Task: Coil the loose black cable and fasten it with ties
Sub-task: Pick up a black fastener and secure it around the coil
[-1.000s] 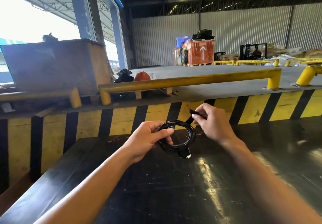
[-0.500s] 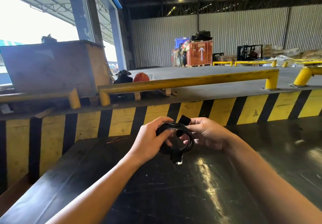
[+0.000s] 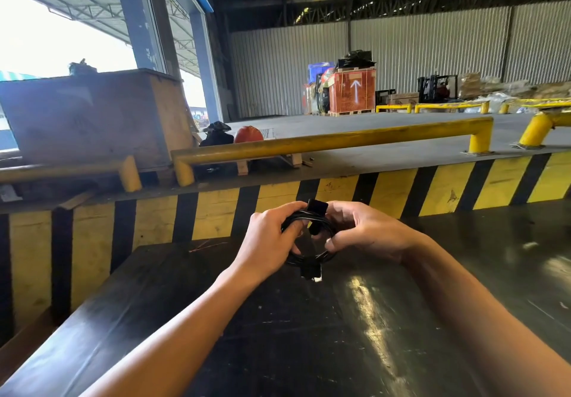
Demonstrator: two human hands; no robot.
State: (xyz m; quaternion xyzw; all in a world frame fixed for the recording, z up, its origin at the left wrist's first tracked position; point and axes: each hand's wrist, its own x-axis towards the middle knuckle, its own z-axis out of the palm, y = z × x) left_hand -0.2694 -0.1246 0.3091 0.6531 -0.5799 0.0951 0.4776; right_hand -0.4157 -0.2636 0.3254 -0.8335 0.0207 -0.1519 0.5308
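A small coil of black cable [image 3: 309, 260] hangs between both hands above the black table [image 3: 309, 335]. My left hand [image 3: 268, 242] grips the coil's left side, fingers curled over its top. My right hand [image 3: 364, 233] holds the right side, thumb and fingers pinching the cable. A black strap tie [image 3: 317, 205] sticks up over the top of the coil between my hands. A plug end with a white tip [image 3: 312, 273] dangles at the bottom of the coil.
A yellow-and-black striped dock wall [image 3: 386, 196] rises just beyond the table's far edge, with a yellow guard rail [image 3: 324, 143] on top. A wooden crate [image 3: 92, 118] stands at the left; pallets and a forklift sit far back.
My right hand came in from above right and closed on the coil's right side, bringing the tie over its top. The coil rose slightly and both hands drew together.
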